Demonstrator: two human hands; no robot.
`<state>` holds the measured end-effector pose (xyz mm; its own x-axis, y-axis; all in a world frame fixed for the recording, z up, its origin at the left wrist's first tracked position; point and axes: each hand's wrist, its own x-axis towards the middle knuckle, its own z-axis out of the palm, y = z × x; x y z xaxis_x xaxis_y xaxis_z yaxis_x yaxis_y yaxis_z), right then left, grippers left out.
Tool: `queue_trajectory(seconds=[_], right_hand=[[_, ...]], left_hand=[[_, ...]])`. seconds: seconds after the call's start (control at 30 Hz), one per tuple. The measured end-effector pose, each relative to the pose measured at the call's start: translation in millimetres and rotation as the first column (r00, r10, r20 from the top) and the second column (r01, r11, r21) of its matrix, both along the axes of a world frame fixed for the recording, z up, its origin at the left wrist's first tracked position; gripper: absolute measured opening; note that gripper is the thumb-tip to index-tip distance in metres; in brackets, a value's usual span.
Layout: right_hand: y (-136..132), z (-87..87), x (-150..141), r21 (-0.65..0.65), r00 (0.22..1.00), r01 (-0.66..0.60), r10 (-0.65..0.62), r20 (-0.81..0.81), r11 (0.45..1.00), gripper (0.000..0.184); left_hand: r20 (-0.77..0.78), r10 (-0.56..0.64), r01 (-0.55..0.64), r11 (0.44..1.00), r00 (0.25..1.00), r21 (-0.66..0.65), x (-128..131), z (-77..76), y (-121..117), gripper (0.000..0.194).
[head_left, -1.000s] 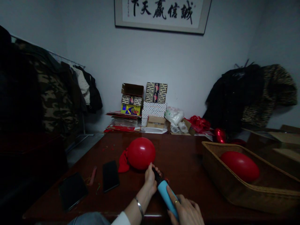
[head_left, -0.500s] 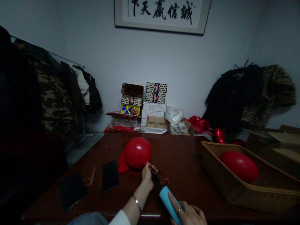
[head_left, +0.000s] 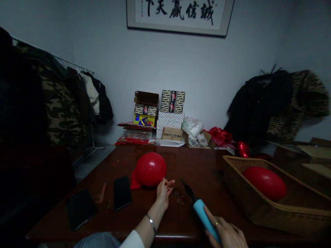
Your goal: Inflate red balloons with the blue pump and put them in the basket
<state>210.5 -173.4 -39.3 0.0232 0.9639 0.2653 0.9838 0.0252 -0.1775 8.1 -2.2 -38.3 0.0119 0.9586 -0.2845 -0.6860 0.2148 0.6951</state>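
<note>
Pump pulled off: black nozzle (head_left: pixel 188 190) sat at the left hand (head_left: pixel 163 193) a second ago, now it's apart from it, shifted right with the right hand (head_left: pixel 228 234). Red balloon (head_left: pixel 150 169) also slid slightly left; basket and tablets stayed put.

Grip: left thumb and fingertips pinched at the balloon's lower right side, other fingers extended; neck itself hidden. Right hand wrapped round the blue pump (head_left: pixel 205 220), nozzle pointing up-left.

Surface: dark, glossy reddish-brown table (head_left: pixel 199 168). Balloon left of centre, limp red piece (head_left: pixel 134 181) touching its left side. Small cord loops (head_left: pixel 181 200) between left hand and pump. Left part: upright-lying dark tablet (head_left: pixel 122 193), second tablet (head_left: pixel 80 209) skewed, reddish stick (head_left: pixel 103 192) between them.

Room: pale wall (head_left: pixel 207 62), framed calligraphy (head_left: pixel 178 15), stacked boxes (head_left: pixel 172 101) past the far edge, hung clothes (head_left: pixel 60 113) left, dark jackets (head_left: pixel 258 106) right.

Edges: near edge runs under both forearms; left edge slants away, floor (head_left: pixel 89 158) beyond. Wicker basket (head_left: pixel 245 197) walls off the right, red balloon inside. Widest open stretch: bare wood between balloon and basket, back to the far edge.
</note>
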Motion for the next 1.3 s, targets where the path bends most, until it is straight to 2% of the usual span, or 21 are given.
queue_trajectory(seconds=[0.1, 0.2, 0.47, 0.8, 1.07, 1.2, 1.3], right_hand=[[21, 3.4, 13, 0.001, 0.994, 0.101, -0.101, 0.041, 0.995, 0.048], [43, -1.1, 21, 0.028, 0.974, 0.186, -0.188, 0.126, 0.982, 0.047], [80, -18.1, 37, 0.091, 0.908, 0.236, -0.253, 0.333, 0.967, 0.046], [97, -32.0, 49, 0.129, 0.856, 0.283, -0.311, 0.413, 0.951, 0.048], [106, -41.8, 51, 0.160, 0.865, 0.257, -0.301, 0.401, 0.953, 0.046], [108, -40.7, 48, 0.214, 0.874, 0.237, -0.304, 0.378, 0.948, 0.050], [109, -33.0, 41, 0.269, 0.889, 0.188, -0.280, 0.362, 0.945, 0.053]], left_hand=[[-0.037, -0.031, 0.031, 1.000, 0.999, 0.006, -1, -0.4, -2, 0.021], [-0.065, -0.057, 0.058, 0.998, 0.996, 0.017, -1, 1.3, -4, 0.021], [-0.096, -0.113, 0.120, 0.990, 0.989, 0.071, -3, -1.5, -4, 0.024], [-0.104, -0.158, 0.165, 0.984, 0.982, 0.065, -5, 3.0, -6, 0.022], [-0.121, -0.185, 0.191, 0.981, 0.975, 0.032, -5, 4.7, -7, 0.023], [-0.123, -0.179, 0.184, 0.983, 0.976, 0.029, -5, 6.8, -7, 0.023], [-0.111, -0.182, 0.186, 0.982, 0.977, 0.022, -4, 8.0, -8, 0.023]])
